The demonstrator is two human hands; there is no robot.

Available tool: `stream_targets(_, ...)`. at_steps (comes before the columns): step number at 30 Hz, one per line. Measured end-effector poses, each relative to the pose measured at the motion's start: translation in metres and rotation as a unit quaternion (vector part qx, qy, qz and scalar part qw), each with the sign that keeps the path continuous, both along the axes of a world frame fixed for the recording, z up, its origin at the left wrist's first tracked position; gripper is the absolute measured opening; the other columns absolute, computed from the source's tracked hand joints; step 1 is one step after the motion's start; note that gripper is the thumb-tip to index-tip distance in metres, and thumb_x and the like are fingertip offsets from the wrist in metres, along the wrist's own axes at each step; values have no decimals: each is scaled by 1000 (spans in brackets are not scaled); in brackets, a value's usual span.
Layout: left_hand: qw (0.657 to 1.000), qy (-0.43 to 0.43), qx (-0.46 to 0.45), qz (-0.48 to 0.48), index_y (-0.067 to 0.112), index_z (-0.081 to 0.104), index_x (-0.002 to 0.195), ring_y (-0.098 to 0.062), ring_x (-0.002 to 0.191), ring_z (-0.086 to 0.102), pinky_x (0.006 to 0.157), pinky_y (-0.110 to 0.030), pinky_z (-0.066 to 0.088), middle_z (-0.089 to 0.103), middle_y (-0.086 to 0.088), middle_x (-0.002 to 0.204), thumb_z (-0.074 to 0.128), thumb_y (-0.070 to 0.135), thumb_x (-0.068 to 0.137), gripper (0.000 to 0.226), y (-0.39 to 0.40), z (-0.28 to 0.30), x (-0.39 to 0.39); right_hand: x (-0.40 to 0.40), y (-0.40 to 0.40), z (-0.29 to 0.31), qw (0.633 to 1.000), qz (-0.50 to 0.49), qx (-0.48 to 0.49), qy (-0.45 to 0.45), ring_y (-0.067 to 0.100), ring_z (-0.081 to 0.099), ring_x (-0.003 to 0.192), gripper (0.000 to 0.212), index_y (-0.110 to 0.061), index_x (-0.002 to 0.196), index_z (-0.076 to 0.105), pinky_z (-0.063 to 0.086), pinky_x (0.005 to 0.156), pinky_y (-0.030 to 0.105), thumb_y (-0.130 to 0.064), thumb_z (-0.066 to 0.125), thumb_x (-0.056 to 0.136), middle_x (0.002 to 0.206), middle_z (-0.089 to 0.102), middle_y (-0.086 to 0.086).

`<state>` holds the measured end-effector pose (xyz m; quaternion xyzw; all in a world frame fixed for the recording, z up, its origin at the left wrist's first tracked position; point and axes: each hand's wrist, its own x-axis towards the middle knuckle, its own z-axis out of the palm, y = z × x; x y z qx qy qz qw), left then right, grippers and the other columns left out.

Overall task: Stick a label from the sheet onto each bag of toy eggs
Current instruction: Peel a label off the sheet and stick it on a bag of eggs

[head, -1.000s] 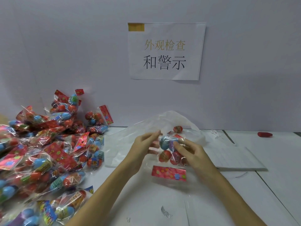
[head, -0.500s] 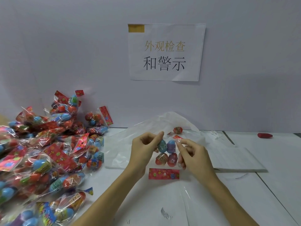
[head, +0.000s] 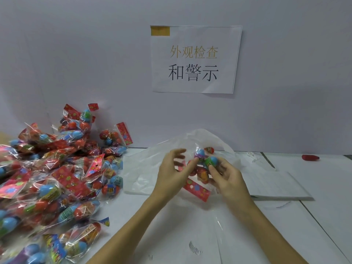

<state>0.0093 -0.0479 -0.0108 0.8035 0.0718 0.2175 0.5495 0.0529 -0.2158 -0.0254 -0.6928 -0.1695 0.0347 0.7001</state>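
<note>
The room was evenly and softly lit, rather cool in tone. Faint shadows fell on the wall (head: 76,54) behind the heap of bags (head: 53,168), whose cellophane caught small glints. The fingers (head: 178,155) of the left hand looked slightly smeared. Straight lines bowed toward the frame's edges, and the corners dimmed.

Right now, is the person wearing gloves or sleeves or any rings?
No. The left hand and right hand are bare, with no gloves, rings or watch showing. Both forearms are bare too, with no sleeve reaching into view.
</note>
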Motion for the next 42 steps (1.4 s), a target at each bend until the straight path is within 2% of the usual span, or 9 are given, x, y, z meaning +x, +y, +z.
stream_targets(2, 989, 53, -104, -88, 23, 75, 107, -10, 87, 71, 68, -17, 56, 74, 1, 98, 72, 56, 86, 39, 10, 0, 0, 3, -2, 1, 995, 54, 65, 61, 23, 75, 111, 29, -23, 128, 68, 62, 90, 40, -17, 64, 100, 117, 78, 2)
stream_targets(5, 990, 33, -79, -114, 17, 78, 91, -10, 73, 69, 69, -25, 59, 75, -6, 88, 83, 40, 86, 24, 19, -1, 0, 4, -4, 5, 991, 75, 64, 88, 31, 74, 111, 44, -11, 128, 68, 61, 94, 50, -37, 71, 91, 118, 76, 12)
stream_targets(9, 991, 17, 46, -123, 24, 78, 86, -19, 70, 66, 65, -30, 59, 73, 4, 81, 87, 53, 73, 33, 23, -1, 0, 1, -2, 6, 999, -8, -28, 45, 18, 76, 98, 43, -28, 108, 77, 64, 74, 27, -58, 68, 79, 102, 79, -2)
stream_targets(13, 990, 46, -15, -134, 38, 79, 81, -9, 83, 74, 64, -21, 60, 75, 15, 84, 73, 65, 73, 29, 20, 3, -2, 3, -5, 6, 998, -42, -7, 42, 17, 77, 91, 41, -24, 103, 82, 63, 74, 26, -56, 67, 80, 92, 81, -2)
stream_targets(18, 985, 63, -90, -132, 29, 81, 92, -9, 90, 76, 72, -20, 59, 79, 8, 90, 65, 60, 82, 36, 18, 4, -3, 2, -6, 6, 999, -54, -8, 4, 11, 78, 87, 29, -29, 93, 79, 61, 66, 20, -51, 62, 88, 85, 80, -7)
stream_targets(23, 985, 44, -146, -86, 22, 81, 100, -18, 93, 76, 78, -25, 61, 79, 0, 96, 70, 43, 95, 25, 17, 2, 0, 2, -4, 9, 998, 18, -61, -1, 11, 78, 87, 41, -29, 122, 66, 62, 65, 23, -44, 70, 84, 101, 78, -4)
stream_targets(28, 987, 60, -79, -130, 21, 80, 93, -17, 85, 76, 73, -21, 59, 78, 1, 90, 77, 53, 87, 33, 17, -4, 0, 1, -7, 8, 995, 8, -91, -30, 10, 78, 85, 29, -32, 115, 70, 61, 62, 22, -38, 73, 87, 95, 78, -5)
stream_targets(37, 994, 13, -103, -14, 37, 63, 118, -12, 94, 74, 74, -22, 63, 70, 8, 111, 83, 64, 62, 65, 15, -10, 9, 1, -2, 8, 966, 80, 146, 197, 37, 75, 106, 27, 2, 126, 61, 65, 81, 41, -3, 64, 100, 115, 75, 25)
stream_targets(42, 993, 14, -99, -58, 43, 51, 122, -8, 93, 73, 67, -16, 57, 65, 10, 114, 89, 42, 78, 58, 19, -9, 8, 0, 1, 6, 970, 104, 89, 200, 38, 74, 108, 41, -6, 127, 64, 63, 87, 51, -31, 71, 95, 118, 74, 22)
